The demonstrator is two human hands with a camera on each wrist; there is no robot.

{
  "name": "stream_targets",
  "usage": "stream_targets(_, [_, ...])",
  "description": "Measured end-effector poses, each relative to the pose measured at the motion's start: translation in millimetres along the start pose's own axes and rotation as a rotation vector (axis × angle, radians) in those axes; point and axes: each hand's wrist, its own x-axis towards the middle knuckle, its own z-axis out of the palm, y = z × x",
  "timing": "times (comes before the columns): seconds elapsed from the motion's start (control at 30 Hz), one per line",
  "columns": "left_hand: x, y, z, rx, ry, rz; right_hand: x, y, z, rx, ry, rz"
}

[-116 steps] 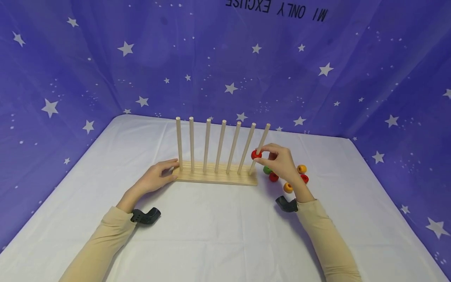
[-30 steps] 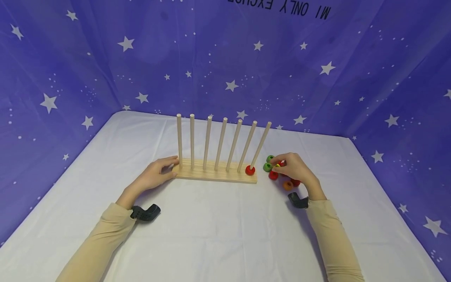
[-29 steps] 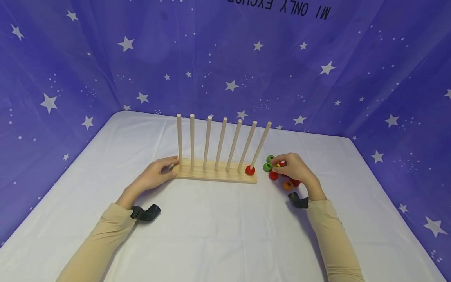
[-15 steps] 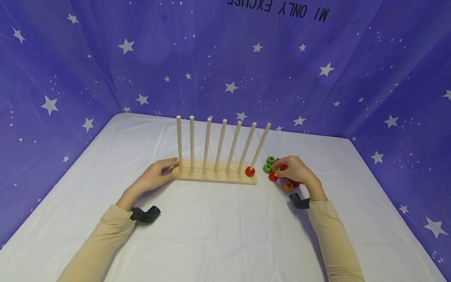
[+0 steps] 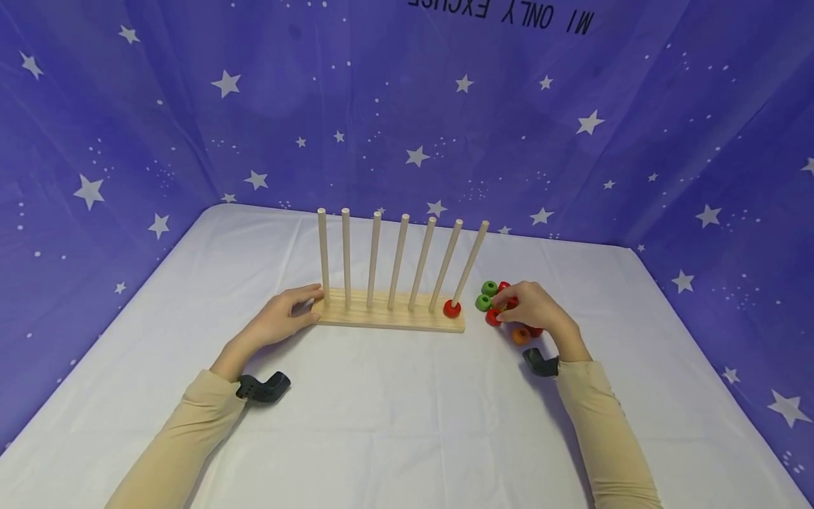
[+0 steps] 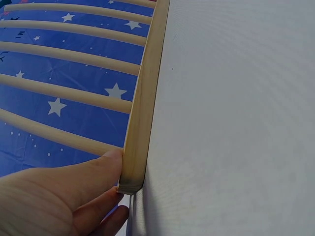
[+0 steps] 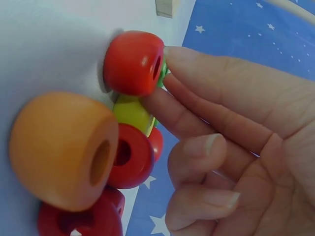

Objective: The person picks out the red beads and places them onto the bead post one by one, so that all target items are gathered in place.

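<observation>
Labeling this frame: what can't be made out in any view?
- Head view: the right hand covers part of the bead cluster; bead count unclear.
- Right wrist view: a yellow-green bead sits half hidden between red beads and fingers; whether it is pinched cannot be told.
- Left wrist view: the peg rack is cut off by the top edge; the left hand shows only partly.

- White tablecloth: smooth, covers the whole tabletop, corners rounded at the far side.
- Purple-blue fabric backdrop printed with white stars: hangs behind and along both sides of the table.
- Black printed lettering: upside down, on the backdrop's top edge, partly cut off.
</observation>
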Motion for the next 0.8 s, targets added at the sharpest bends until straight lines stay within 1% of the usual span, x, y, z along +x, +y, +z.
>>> stream_targets(0.17, [0.2,-0.3,-0.5,0.003,0.002,0.003,0.9,-2.1,-0.3,-0.043,-0.001,-0.007])
stream_targets(0.4, [0.2,0.2,0.0,-0.004,0.001,0.006,2.4,-2.5,2.9,-0.098,-0.014,0.026])
stream_targets(0.67, [-0.4,1.4,0.3,-0.011,0.006,0.019,3.8,-2.5,7.7,-0.125,-0.016,0.011])
stream_targets(0.8, [-0.3,1.6,0.4,-0.012,0.01,0.026,4.6,-2.3,8.3,-0.123,-0.013,0.023])
